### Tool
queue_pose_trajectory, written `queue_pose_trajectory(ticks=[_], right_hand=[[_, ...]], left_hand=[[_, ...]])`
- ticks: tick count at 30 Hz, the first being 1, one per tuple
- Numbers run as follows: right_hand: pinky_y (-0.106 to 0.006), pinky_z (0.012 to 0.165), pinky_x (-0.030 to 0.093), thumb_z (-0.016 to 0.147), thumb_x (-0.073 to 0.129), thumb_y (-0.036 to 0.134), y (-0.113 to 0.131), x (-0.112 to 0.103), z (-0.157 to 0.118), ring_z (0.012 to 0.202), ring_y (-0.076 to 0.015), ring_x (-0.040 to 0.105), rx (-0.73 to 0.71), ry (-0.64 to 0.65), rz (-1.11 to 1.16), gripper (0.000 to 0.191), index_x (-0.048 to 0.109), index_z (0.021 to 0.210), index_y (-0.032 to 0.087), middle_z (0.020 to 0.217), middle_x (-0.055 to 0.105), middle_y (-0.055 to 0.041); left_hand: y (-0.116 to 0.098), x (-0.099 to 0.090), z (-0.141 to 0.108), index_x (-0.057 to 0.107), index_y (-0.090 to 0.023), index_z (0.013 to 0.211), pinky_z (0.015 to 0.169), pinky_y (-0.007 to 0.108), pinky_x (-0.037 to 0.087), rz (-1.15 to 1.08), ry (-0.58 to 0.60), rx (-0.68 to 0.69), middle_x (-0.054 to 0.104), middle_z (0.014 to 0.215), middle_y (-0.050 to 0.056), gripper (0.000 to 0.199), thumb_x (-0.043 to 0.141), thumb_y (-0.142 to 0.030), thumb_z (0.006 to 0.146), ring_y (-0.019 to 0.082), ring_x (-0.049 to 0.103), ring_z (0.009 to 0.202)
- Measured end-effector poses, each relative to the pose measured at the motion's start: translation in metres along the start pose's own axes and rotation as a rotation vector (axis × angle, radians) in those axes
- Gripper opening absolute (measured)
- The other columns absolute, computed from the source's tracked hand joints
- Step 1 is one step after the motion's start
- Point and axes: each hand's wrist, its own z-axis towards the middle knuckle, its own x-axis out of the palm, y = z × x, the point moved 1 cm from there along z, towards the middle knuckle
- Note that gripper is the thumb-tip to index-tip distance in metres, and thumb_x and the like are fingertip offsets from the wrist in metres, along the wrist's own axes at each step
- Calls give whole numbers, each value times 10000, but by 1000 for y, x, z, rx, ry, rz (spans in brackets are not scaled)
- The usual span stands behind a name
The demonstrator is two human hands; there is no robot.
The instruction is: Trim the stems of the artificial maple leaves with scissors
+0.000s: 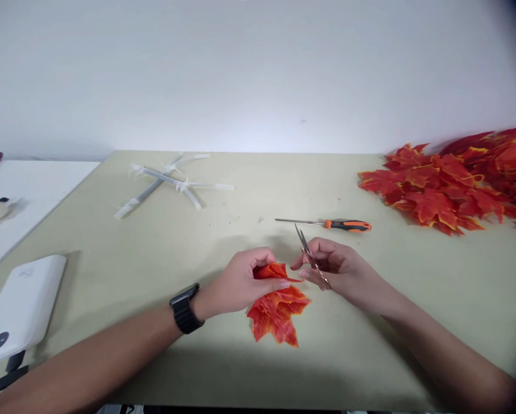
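Note:
Between the thumb and fingers of my left hand (245,280) is a red-orange artificial maple leaf (279,316), bent or folded, with one part above the thumb and a broad lobed part hanging below it. Small copper-handled scissors (312,257) are in my right hand (333,267). Their blades point up and away, slightly parted, just right of the leaf and apart from it. The fingertips of my right hand are close to the leaf's edge; whether they touch it I cannot tell. The palm side of my left hand is hidden.
A screwdriver (348,225) with an orange and black handle lies just beyond my right hand. Red artificial maple leaves (439,190) are heaped at the right. Translucent strips (163,179) lie crossed at the back left. A white power bank (25,307) lies at the left edge.

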Motion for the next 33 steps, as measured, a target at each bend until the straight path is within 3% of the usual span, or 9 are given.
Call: queue_pose_trajectory(ticks=[6,12,20,28,33], right_hand=[[-250,581,380,848,816,421,-13,-1,7,646,-92,446,8,80,73,353,539,870,204,866,645,-1],[-246,583,384,847,824,397,-13,1,9,622,-74,449,40,89,184,336,556,879,198,846,617,15],[-224,561,346,755,901,341,-13,8,8,618,-65,418,53,75,217,424,515,847,192,736,503,61],[-215,569,354,817,857,365,-13,4,6,631,-63,442,29,75,209,378,526,846,184,750,513,52],[-213,580,381,834,847,348,-14,0,6,636,-67,465,36,40,194,340,549,904,199,758,543,50]], left_hand=[[-2,-2,1,477,-177,786,576,222,301,12,-43,-3,408,706,-58,415,784,-444,868,80,386,637],[-3,0,2,635,-150,892,639,248,399,-174,24,-55,536,764,-13,368,714,-509,921,107,507,682],[0,0,5,691,-139,899,644,251,433,-219,24,-28,592,772,11,376,718,-513,918,113,537,681],[-3,-5,5,601,-154,875,660,207,428,-213,81,20,559,805,-23,305,815,-371,864,85,523,713],[-3,-7,5,616,-155,998,739,223,492,-259,163,8,615,906,1,315,839,-316,845,99,583,797]])
